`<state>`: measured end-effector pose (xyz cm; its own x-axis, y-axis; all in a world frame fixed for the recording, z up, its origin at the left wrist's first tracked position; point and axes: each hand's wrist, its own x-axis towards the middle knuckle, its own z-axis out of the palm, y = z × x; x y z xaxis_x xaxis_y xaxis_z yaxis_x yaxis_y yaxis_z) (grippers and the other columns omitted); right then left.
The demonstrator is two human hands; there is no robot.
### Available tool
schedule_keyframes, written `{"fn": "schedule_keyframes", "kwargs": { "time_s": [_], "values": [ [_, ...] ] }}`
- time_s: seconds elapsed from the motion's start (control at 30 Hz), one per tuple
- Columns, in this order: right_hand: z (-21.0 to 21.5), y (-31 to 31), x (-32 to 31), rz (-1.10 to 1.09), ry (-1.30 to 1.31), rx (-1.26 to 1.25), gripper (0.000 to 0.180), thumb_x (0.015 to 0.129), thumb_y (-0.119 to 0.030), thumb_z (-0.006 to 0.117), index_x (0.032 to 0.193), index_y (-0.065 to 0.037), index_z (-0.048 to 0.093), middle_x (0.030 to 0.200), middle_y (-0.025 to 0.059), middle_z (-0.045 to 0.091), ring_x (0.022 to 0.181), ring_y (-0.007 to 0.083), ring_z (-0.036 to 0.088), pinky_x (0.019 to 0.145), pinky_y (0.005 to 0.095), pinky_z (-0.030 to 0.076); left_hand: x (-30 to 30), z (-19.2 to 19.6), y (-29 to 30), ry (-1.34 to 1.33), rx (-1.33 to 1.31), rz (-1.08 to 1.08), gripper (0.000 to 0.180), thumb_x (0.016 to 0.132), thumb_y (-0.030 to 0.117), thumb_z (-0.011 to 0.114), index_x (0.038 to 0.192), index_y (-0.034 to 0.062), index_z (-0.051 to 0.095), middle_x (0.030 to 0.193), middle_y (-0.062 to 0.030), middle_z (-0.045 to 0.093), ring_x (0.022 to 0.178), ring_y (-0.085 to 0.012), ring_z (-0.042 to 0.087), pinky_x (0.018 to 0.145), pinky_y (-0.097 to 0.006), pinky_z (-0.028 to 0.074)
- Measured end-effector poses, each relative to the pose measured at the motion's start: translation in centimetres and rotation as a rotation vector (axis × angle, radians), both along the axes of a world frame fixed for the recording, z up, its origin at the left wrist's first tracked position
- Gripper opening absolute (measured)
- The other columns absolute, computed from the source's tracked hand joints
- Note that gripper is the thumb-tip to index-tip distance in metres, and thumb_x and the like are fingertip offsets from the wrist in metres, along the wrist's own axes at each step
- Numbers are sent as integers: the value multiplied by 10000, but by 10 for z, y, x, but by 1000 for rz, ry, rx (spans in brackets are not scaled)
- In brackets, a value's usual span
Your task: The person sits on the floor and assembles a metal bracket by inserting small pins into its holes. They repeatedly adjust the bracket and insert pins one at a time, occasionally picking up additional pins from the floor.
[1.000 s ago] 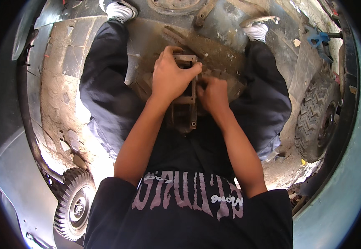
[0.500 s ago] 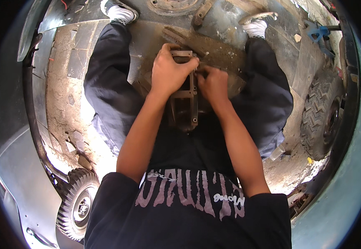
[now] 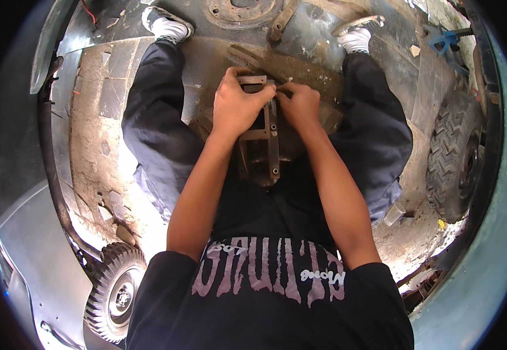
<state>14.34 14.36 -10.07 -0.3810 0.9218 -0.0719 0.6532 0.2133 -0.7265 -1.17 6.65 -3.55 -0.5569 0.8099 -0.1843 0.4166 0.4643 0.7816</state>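
Between my legs sits a dark, greasy metal housing [image 3: 265, 153] with an oblong open frame on top. Bolt holes run along the right rail [image 3: 274, 149] of that frame. At its far end, my left hand [image 3: 237, 105] is wrapped round the left side, thumb reaching across to the right rail. Just right of the thumb, my right hand [image 3: 301, 105] has its fingers pinched together against the rail's far part. Whatever lies in that pinch is too small and hidden to make out. The two hands' fingertips nearly meet.
A rusty round metal plate [image 3: 244, 11] and a metal arm [image 3: 282, 22] lie beyond my feet. To the right are a loose tyre [image 3: 454, 157], a blue stand [image 3: 443, 42] and a clear plastic cup [image 3: 394, 213]. A wheeled vehicle's tyre [image 3: 116, 291] stands at lower left.
My right hand has turned and risen slightly, its fingers now closer to the left thumb. The left hand keeps its hold on the frame. The whole view has shifted a little.
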Motion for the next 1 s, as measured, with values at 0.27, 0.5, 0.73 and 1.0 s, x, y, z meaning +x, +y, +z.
{"fn": "schedule_keyframes", "kwargs": {
  "time_s": [0.27, 0.5, 0.73, 1.0],
  "values": [
    [40, -81, 51, -148, 142, -147, 200, 892, -115, 829, 1082, -60, 860, 1055, 207, 804, 946, 390, 782, 875, 447, 607, -1, 1, 1, -29, 22, 15, 759, 774, 453, 922, 1276, -63, 681, 1191, -269, 777, 1157, -413, 758, 1032, -477, 583],
    [17, -110, 40, -6, 43, 10, 160, 882, -71, 820, 1032, -14, 834, 900, 209, 742, 851, 420, 741, 789, 491, 588, 2, 4, 0, -51, 6, 15, 760, 776, 452, 915, 1282, -63, 680, 1188, -271, 779, 1149, -413, 762, 1025, -476, 586],
    [16, -114, 39, 62, -23, 58, 172, 928, -88, 747, 1077, -39, 818, 933, 212, 701, 861, 461, 728, 785, 533, 599, 3, 3, -1, -5, 6, 22, 751, 794, 459, 908, 1312, -34, 679, 1203, -238, 786, 1161, -378, 761, 1034, -447, 574],
    [14, -113, 42, 16, 37, 110, 180, 909, -51, 768, 1079, -32, 823, 893, 191, 696, 813, 426, 725, 746, 517, 589, 2, 3, 1, -3, 13, 28, 756, 764, 431, 912, 1274, -73, 673, 1199, -261, 777, 1165, -413, 753, 1036, -467, 578]
  ]
}}
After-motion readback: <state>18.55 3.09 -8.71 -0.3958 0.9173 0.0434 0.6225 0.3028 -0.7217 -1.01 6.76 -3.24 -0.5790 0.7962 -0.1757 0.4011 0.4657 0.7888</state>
